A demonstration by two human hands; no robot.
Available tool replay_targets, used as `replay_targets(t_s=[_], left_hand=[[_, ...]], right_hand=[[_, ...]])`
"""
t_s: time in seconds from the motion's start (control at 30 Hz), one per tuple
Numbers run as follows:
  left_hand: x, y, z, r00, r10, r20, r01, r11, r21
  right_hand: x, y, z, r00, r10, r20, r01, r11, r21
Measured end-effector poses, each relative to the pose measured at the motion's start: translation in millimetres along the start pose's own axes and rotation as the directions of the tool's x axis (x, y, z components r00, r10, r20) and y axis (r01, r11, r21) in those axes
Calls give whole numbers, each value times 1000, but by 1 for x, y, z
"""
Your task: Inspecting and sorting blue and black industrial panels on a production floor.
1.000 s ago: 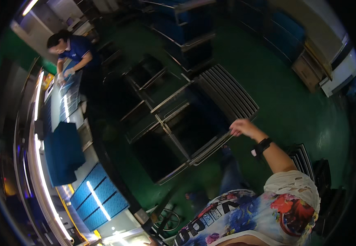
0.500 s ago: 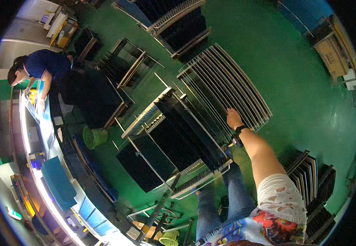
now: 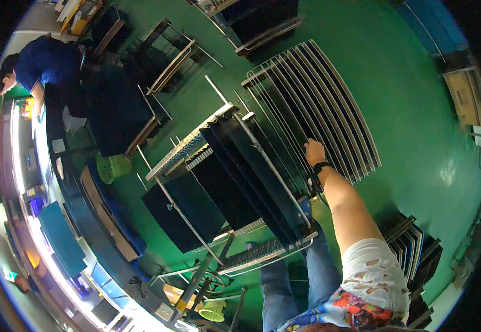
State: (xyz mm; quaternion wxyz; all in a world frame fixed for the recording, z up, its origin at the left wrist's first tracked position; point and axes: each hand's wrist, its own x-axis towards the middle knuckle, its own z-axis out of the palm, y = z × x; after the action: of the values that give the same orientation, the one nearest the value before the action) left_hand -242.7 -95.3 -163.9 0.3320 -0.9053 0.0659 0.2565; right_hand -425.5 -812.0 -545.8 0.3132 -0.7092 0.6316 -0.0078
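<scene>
My right hand point(image 3: 314, 152), with a dark band on the wrist, reaches out to a slotted rack point(image 3: 334, 105) holding several thin upright panels with pale edges. The fingers are curled closed at the rack's thin bars on its left side; exactly which bar they grip is hard to make out. Just left of this stands a metal-framed rack point(image 3: 260, 146) with several dark flat panels point(image 3: 240, 166) hanging in it, close in front of my legs. My left hand is out of view.
A person in dark clothes point(image 3: 47, 63) leans over a brightly lit bench point(image 3: 41, 138) at the left. More racks point(image 3: 168, 72) stand at the back and at the lower right point(image 3: 409, 243). Green baskets point(image 3: 113, 167) sit by the bench; a cardboard box point(image 3: 464, 99) is far right.
The view has shifted, so the bench and the framed rack appear farther left. My right hand stays at the slotted rack's bars. The other person bends lower over the bench.
</scene>
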Motion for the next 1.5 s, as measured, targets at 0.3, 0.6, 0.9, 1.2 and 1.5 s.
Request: replay_targets(t_s=[0.3, 0.6, 0.9, 1.2, 1.5], left_hand=[[-11, 3, 23, 986, 165, 0, -164, 986, -38], [6, 59, 33, 888, 427, -173, -454, 875, -171], [31, 91, 51, 756, 498, -426, -625, 743, -241], [-61, 76, -218, 685, 137, -716, -695, -174, -698], [-106, -183, -243, 674, 245, -697, -330, -745, -580]], right_hand=[[-1, -6, -76, 969, -234, 72, 245, 922, -298], [-154, -12, -344, 869, -273, -413, 357, 923, 140], [-254, -55, -524, 845, -316, -432, 487, 788, 376], [-361, -188, -502, 761, -570, -311, 538, 287, 793], [-500, -384, -334, 341, -940, 24, 200, 97, 975]])
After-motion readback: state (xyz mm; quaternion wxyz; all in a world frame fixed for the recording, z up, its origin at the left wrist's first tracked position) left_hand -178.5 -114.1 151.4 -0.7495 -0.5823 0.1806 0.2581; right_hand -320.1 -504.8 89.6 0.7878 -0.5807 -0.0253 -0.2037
